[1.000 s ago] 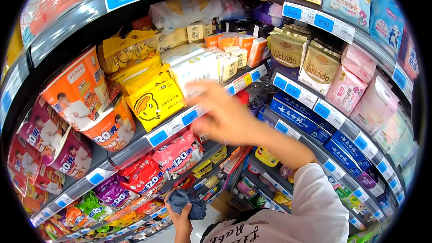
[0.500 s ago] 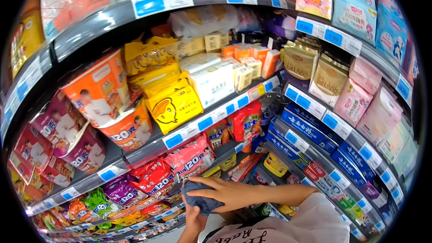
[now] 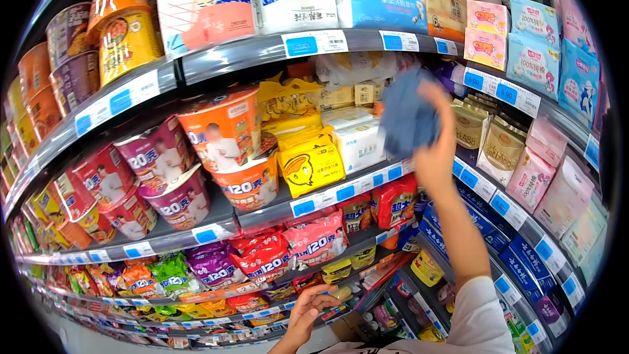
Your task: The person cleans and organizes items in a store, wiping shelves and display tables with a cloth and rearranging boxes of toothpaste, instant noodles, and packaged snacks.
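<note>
A crumpled dark blue cloth is in my right hand, raised in front of the middle shelf and blurred by motion. It covers part of the small tissue packs there. White tissue packs lie just left of the cloth, beside yellow duck packs. Low at the bottom centre, my left hand is held with its fingers apart and nothing in it, in front of the lower shelves.
Orange noodle tubs stand left of the yellow packs. The shelf edge with price labels runs under them. Noodle bags fill the shelf below. Gold pouches and pink packs are at the right.
My right hand has risen from beside my left hand up to the middle shelf with the cloth. My left hand has let go of the cloth. The view has shifted left and up.
</note>
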{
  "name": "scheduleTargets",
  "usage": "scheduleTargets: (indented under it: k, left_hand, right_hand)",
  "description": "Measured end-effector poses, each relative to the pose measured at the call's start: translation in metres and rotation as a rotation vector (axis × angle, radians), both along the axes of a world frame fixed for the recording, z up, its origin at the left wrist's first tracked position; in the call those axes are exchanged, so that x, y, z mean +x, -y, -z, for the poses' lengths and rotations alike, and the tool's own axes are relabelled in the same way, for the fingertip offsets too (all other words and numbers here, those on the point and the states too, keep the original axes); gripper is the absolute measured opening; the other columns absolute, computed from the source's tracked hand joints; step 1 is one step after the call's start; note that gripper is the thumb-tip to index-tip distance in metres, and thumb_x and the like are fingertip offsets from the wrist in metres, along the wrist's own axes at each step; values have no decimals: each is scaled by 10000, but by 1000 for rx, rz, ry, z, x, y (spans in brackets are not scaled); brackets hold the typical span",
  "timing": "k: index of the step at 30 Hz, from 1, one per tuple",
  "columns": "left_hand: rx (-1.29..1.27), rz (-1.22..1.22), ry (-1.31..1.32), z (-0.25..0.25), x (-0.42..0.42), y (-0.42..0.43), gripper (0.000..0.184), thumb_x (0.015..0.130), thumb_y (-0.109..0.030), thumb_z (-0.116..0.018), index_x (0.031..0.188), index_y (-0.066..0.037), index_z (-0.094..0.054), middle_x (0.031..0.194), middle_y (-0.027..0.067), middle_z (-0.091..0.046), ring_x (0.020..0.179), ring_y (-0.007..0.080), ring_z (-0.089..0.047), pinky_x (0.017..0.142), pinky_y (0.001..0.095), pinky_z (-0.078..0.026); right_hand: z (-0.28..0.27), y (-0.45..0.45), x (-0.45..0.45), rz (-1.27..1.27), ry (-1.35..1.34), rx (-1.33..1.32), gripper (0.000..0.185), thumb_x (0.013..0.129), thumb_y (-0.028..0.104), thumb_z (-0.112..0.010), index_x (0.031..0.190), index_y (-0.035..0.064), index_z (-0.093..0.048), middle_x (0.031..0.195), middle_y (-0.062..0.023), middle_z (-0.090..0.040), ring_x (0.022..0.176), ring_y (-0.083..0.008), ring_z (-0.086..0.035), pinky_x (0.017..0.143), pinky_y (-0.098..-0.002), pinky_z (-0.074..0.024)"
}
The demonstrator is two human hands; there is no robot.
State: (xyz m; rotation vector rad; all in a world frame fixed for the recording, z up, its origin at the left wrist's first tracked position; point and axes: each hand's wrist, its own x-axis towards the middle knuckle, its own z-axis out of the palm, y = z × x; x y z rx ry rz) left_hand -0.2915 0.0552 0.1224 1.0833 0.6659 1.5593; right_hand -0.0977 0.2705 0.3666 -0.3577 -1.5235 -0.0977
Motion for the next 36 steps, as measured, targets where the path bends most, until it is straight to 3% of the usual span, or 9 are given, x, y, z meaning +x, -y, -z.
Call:
scheduleTargets:
  k: [1,4,8,13,21,28,30,33,36]
  left_hand:
    - [0,-31,2,1,-1,5,612,896,-409,-561,1295,36,-425,1287,208,-502,1068,301,-572,968,459,-416]
    - [-14,-115,5,4,-7,21,567,902,-400,-555,1238,49,-470,1210,216,-556,1037,298,-588,946,446,-432]
    - [5,-242,2,21,-20,43,508,910,-387,-549,1160,55,-528,1079,210,-629,984,290,-617,919,417,-452]
    - [-20,-386,19,24,-30,72,470,917,-363,-540,1116,63,-552,1010,203,-647,954,285,-628,900,416,-464]
    - [-59,-450,51,24,-33,94,442,910,-333,-540,1101,65,-563,1003,208,-646,952,286,-628,903,417,-465]
    - [19,-407,-60,18,-52,104,364,940,-247,-503,1113,67,-568,1003,169,-658,963,251,-626,912,385,-460]
    - [0,-434,-59,12,-59,108,410,917,-305,-532,1085,65,-585,977,174,-662,956,261,-630,908,409,-463]
    - [26,-435,-53,20,-75,112,326,954,-200,-484,1119,69,-570,1014,166,-652,942,226,-631,876,352,-481]
    - [9,-398,-56,22,-83,113,321,958,-197,-480,1120,63,-575,1005,154,-652,945,220,-629,874,350,-481]
  right_hand:
    - [-28,-20,2,37,-60,88,651,623,-88,-478,1258,54,-499,1277,-132,-513,1252,-289,-447,1084,-386,-301]
    - [-80,-77,0,82,-283,142,496,825,115,-632,1285,27,-468,1278,-184,-503,1188,-321,-477,1023,-386,-348]
    - [-87,-101,-34,214,-318,-71,484,843,216,-618,1257,9,-476,1253,-220,-501,1179,-382,-451,1022,-437,-332]
    - [-71,-41,-111,165,-166,149,509,790,71,-547,1289,54,-449,1286,-225,-463,1233,-402,-404,1057,-464,-306]
    - [-70,58,-220,-49,58,214,528,742,30,-582,1252,75,-456,1331,-230,-433,1252,-422,-399,1053,-467,-344]
    - [-78,81,-235,-466,248,227,504,716,-26,-523,1205,98,-525,1281,-233,-486,1235,-415,-426,1027,-449,-379]
    - [-74,81,-226,-328,149,262,508,714,-46,-509,1202,93,-534,1268,-224,-501,1229,-417,-431,1024,-464,-369]
    - [-68,66,-227,-250,-49,194,512,728,-58,-501,1214,99,-529,1298,-220,-481,1238,-414,-428,1018,-460,-365]
    - [-62,79,-242,-187,59,230,509,742,-47,-507,1227,105,-519,1320,-193,-473,1235,-406,-436,1001,-454,-382]
